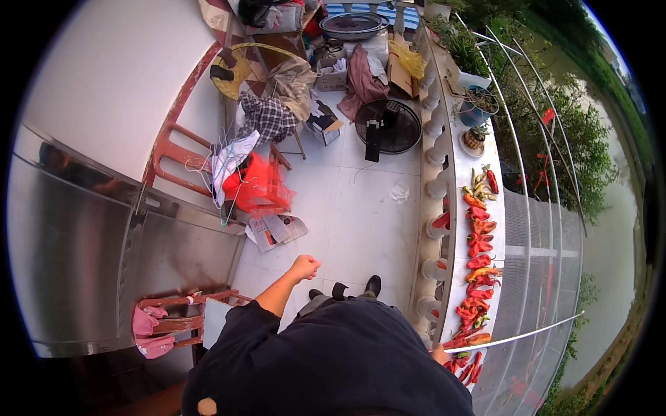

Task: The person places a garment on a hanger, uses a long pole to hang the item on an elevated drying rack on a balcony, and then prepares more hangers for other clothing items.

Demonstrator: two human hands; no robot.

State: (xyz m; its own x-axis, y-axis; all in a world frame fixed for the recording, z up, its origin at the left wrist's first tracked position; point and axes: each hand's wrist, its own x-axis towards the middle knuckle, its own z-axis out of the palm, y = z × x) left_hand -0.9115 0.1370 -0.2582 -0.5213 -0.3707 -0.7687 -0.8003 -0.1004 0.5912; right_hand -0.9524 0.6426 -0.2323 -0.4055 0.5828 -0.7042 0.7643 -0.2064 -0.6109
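Observation:
My left hand [306, 268] is raised in front of my body with its fingers curled; I see nothing in it. At my right side, my right hand [440, 355] is closed around one end of a long white pole [525, 333]. The pole reaches out over the balcony ledge, above the netting, to the right. Red and orange peppers [479, 261] lie in a long row on the white ledge [462, 177], some of them beside and under the pole. A few yellow-green peppers [478, 182] lie at the far end of the row.
A stone balustrade [436, 187] runs along the right. Ahead lie a black fan [387, 126] and crumpled paper [399, 193] on the tiled floor. At left stand a wooden chair with a red bag [260, 182], another chair with a pink cloth [145, 325], and a metal cabinet [177, 249].

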